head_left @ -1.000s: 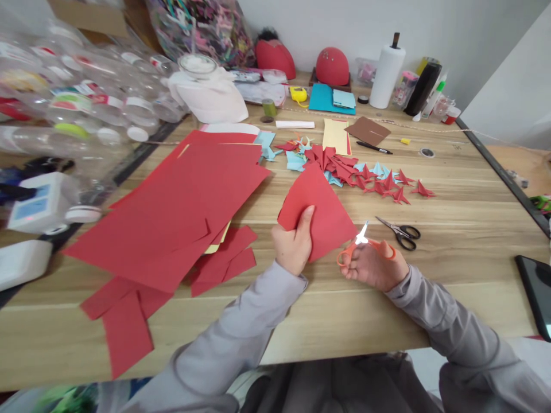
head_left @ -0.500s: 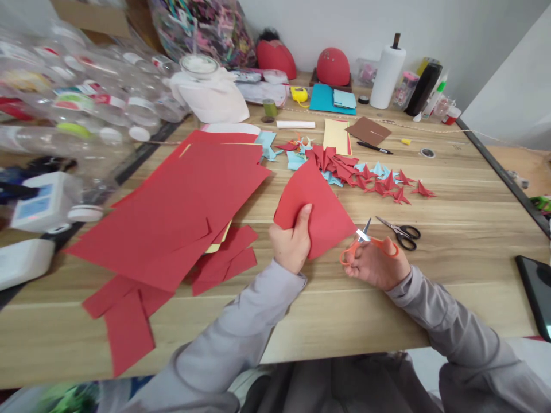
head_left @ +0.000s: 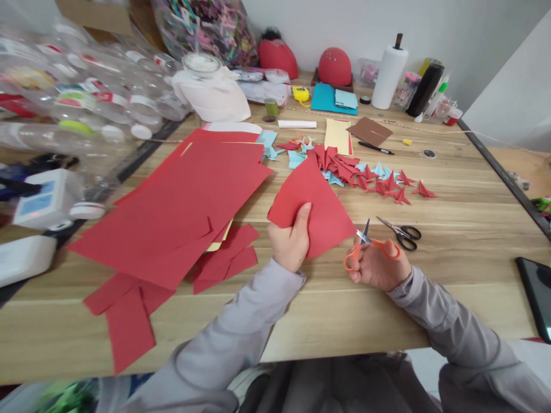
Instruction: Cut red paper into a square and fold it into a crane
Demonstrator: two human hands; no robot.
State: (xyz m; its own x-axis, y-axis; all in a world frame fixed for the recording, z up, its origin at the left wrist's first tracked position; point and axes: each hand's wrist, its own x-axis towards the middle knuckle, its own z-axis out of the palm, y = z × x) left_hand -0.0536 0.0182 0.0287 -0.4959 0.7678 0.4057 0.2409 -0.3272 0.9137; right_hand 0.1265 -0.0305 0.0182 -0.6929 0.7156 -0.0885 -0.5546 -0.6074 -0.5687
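A folded piece of red paper (head_left: pixel 325 221) is gripped in my left hand (head_left: pixel 291 241), thumb on top and the other fingers hidden behind it. My right hand (head_left: pixel 383 265) has its thumb and fingers in the orange handles of a pair of scissors (head_left: pixel 362 241). The blades stand apart, close to the paper's right corner; whether they touch it I cannot tell. Large red sheets (head_left: pixel 185 206) lie stacked to the left, with red offcuts (head_left: pixel 129 327) at their near edge. Folded red paper cranes (head_left: pixel 390 182) and light blue ones sit beyond my hands.
Black-handled scissors (head_left: pixel 404 233) lie just past my right hand. A black phone (head_left: pixel 536 292) is at the right edge. Plastic bottles (head_left: pixel 99 103) crowd the left side. At the back stand a white paper roll (head_left: pixel 390 77), a yellow tape measure (head_left: pixel 300 93) and a red dome (head_left: pixel 334 66).
The scissors' orange handles have shifted slightly, with the lower loop a little to the right. The red paper's left edge has swung slightly left in my left hand.
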